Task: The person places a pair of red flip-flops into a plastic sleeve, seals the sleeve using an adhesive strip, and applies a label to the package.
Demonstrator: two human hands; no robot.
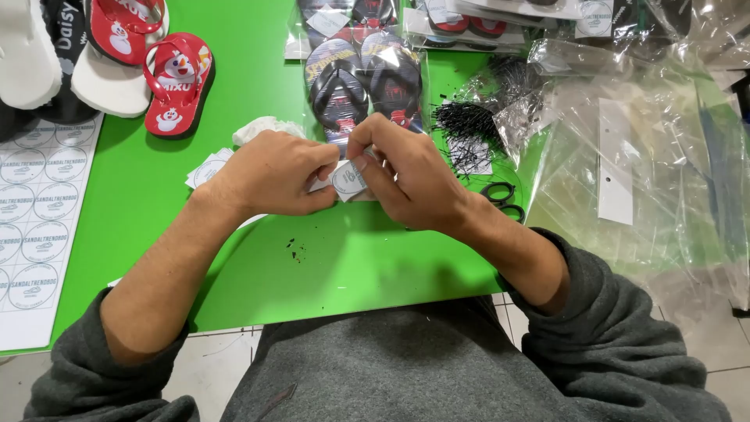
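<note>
Both my hands meet over the green table [336, 266]. My left hand [269, 173] and my right hand [410, 176] pinch a small white card with a round printed sticker [348, 180] between their fingertips. Just beyond my fingers lies a pair of dark flip-flops in a clear bag [363, 78]. More small white cards [207, 168] lie under and left of my left hand.
A sheet of round stickers [39, 211] lies at the left edge. Red flip-flops [176, 82] and white ones [109, 82] sit at the back left. Black scissors [504, 199], a heap of black plastic ties [469, 129] and clear bags [633, 172] lie to the right.
</note>
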